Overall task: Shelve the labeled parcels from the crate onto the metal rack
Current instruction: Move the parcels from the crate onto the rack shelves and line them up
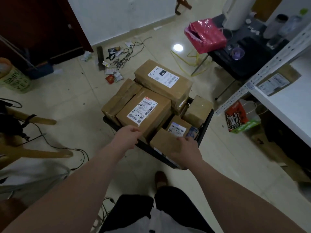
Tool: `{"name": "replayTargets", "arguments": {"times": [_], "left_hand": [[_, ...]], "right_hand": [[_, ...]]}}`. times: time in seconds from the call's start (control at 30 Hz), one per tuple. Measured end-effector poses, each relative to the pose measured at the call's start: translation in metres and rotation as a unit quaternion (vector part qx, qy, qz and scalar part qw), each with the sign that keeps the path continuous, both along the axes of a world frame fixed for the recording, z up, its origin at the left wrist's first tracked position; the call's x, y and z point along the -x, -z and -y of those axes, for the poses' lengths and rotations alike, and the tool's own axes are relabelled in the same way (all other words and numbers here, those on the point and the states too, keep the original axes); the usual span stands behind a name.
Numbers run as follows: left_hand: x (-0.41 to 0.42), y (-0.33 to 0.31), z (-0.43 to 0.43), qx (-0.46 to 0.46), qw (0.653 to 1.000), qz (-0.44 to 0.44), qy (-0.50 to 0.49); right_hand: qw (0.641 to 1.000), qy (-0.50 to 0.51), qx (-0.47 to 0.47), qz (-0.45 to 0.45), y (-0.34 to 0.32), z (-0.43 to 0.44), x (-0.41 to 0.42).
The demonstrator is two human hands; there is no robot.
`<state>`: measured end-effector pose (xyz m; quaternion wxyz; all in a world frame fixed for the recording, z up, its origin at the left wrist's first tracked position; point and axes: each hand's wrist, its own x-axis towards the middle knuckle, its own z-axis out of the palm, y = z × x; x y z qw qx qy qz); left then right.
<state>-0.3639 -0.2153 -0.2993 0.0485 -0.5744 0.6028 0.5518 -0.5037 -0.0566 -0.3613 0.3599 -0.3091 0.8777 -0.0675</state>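
Person standing over the crate, dark trousers, one shoe on the tiled floor, both bare arms reaching down and forward.

Left hand: fingers curled round the near corner of the 4-3-24 parcel, gripping it. That parcel sits tilted on top of the pile.

Right hand: lying on the small plain parcel at the near edge of the crate, fingers bent over its far side. Can't tell if it's actually gripping or just resting.

Black crate on the floor, overfilled with brown parcels, all of them in the crate or stacked on it:
- small labelled parcel just behind the plain one
- taped parcel along the left side, touching the 4-3-24 one
- unlabelled box at the right wall
- big top parcel at the far end, white label facing up

Metal rack to the right, pale perforated uprights, white shelf board. One labelled parcel on the rack. Orange-green carton on the floor beneath.

Further back: loose cables and scraps on the floor, pink bag on a dark desk, dark wood cabinet far left.
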Motion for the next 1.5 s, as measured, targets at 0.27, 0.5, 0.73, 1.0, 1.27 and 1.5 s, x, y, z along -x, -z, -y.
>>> {"name": "replayTargets", "arguments": {"times": [0.27, 0.5, 0.73, 1.0, 1.27, 1.5], "left_hand": [[-0.003, 0.027, 0.018, -0.038, 0.993, 0.027, 0.107], [-0.022, 0.042, 0.030, -0.045, 0.975, 0.016, 0.215], [-0.019, 0.012, 0.025, -0.041, 0.958, -0.032, 0.282], [0.017, -0.044, -0.017, -0.214, 0.933, -0.150, 0.247], [0.030, -0.060, -0.110, -0.293, 0.909, -0.123, 0.270], [0.036, -0.066, -0.194, -0.292, 0.911, -0.165, 0.241]], "right_hand": [[0.992, -0.002, -0.074, -0.099, 0.028, -0.003, -0.026], [0.980, 0.189, -0.027, -0.051, 0.038, -0.008, -0.039], [0.788, 0.536, 0.211, 0.217, -0.003, -0.046, -0.066], [0.722, 0.479, 0.324, 0.380, -0.077, -0.109, -0.083], [0.682, 0.560, 0.370, 0.290, -0.114, -0.200, -0.099], [0.598, 0.641, 0.391, 0.280, -0.125, -0.269, -0.116]]}}
